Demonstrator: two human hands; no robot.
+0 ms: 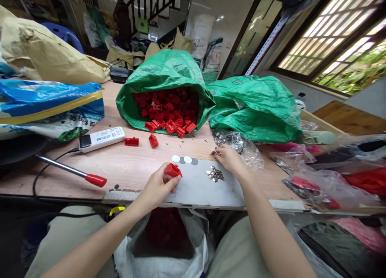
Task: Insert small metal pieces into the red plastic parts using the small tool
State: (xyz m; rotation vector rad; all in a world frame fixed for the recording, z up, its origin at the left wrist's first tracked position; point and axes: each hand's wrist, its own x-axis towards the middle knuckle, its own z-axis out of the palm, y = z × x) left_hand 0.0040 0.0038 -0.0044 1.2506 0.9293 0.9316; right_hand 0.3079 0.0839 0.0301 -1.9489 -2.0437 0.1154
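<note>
My left hand (pixel 161 183) is closed round a hollow red plastic housing (pixel 173 170), tilted above the left part of a grey mat (pixel 193 191). In a pinch at the mat's far right corner, my right hand (pixel 229 159) has a slim metal tool (pixel 216 152); its exact kind is too small to make out. Just below that hand lies a pile of small shiny metal pieces (pixel 215 174). White and grey round dots (pixel 187 160) line the mat's back edge. Two more red housings, one on its side (pixel 132 142) and one tilted (pixel 153 140), rest on the wooden table.
A green sack (pixel 165 63) spills red housings (pixel 171 109) onto the table; another green sack (pixel 256 109) stands to its right. Clear bags of metal parts (pixel 232 141) lie nearby. Left are a white device (pixel 102 138) and a red-handled lever (pixel 95 180). Below, a white bag (pixel 132 254) hangs open.
</note>
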